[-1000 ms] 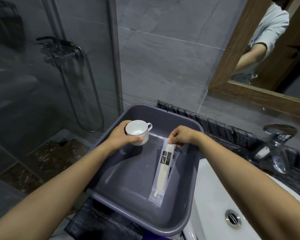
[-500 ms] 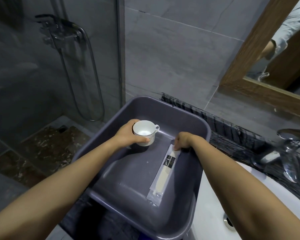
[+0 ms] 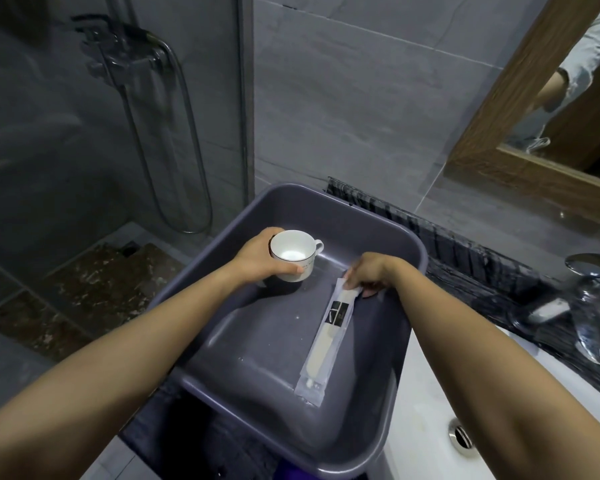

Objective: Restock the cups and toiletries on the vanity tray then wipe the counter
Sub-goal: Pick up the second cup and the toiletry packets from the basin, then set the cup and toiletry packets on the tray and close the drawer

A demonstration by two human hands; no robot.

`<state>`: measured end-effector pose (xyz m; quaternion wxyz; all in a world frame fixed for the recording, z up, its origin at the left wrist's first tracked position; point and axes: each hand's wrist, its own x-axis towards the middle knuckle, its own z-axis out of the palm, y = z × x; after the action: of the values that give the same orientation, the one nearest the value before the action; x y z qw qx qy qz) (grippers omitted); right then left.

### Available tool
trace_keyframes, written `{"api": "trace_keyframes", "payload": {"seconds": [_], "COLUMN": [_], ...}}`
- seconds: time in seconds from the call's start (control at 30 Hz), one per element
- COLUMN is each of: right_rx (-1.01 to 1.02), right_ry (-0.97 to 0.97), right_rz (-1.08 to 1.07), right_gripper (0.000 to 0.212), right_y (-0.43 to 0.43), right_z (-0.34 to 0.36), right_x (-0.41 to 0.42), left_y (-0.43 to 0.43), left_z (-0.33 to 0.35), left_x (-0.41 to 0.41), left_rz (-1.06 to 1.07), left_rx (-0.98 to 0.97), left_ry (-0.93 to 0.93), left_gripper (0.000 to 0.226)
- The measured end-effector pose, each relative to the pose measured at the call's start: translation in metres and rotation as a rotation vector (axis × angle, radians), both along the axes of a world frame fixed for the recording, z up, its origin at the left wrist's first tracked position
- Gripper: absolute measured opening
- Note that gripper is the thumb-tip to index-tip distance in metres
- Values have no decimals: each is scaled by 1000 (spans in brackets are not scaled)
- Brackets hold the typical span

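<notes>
From the head view, you are in the restocking step: both of your hands are inside the tray (image 3: 329,206), setting items down, and the wiping is not yet begun. Your left hand (image 3: 257,259) grips the cup (image 3: 293,254) at the far left of the tray, fingers curled round its side and thumb on the near wall; whether its base touches the tray floor cannot be told. Your right hand (image 3: 373,271) pinches the far end of the packet (image 3: 328,341), fingertips closed together on the wrapper, while the rest of the packet lies flat along the right side of the tray floor, pointing towards you. My judgement is that the next move calls for letting both items go gently, the cup upright with its handle free and the packet lying straight. The cup is white glazed ceramic, round, with 1 small loop handle on its right and a thin dark line under the rim. The packet is a long, narrow clear plastic sleeve with a pale stick-shaped item and a dark label inside; it looks light and slippery. The tray is deep grey plastic, smooth and glossy, with rounded corners and a few water drops. It stands on the dark streaked counter (image 3: 465,261), left of the white sink (image 3: 426,410) and the shiny metal tap (image 3: 589,306).
</notes>
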<state>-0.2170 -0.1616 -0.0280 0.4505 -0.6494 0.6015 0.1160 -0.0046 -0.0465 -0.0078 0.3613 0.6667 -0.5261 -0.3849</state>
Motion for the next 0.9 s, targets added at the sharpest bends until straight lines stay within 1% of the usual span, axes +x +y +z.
{"api": "trace_keyframes", "payload": {"seconds": [0.07,0.23,0.4,0.63,0.73,0.77,0.83,0.9], "right_rx": [60,155,121,-136,-291,-340,-454,-574], "right_ry": [-76,-225,-289,-366,-397,-405,-406,-410], "right_rz": [-53,-95,-111,-85,-82,-85,-99,-124], "right_gripper": [12,15,10,12,16,17,18,17], "right_y": [1,7,19,37,50,55,66,75], "right_z": [4,21,49,125,167,181,210,237], "right_x": [-1,-6,-12,-28,-45,-51,-66,-82], "left_y": [1,3,9,13,13,13,11,8], "left_z": [1,5,19,65,91,102,122,140], "left_x": [0,-2,-7,-22,-35,-40,-53,-67], "left_rz": [6,7,4,-64,-93,-105,-134,-153], "left_rx": [5,-4,-27,-100,-169,-192,-228,-258], "left_ry": [-5,-33,-55,-63,-50,-46,-41,-20], "left_gripper": [66,70,71,68,51,48,47,51]}}
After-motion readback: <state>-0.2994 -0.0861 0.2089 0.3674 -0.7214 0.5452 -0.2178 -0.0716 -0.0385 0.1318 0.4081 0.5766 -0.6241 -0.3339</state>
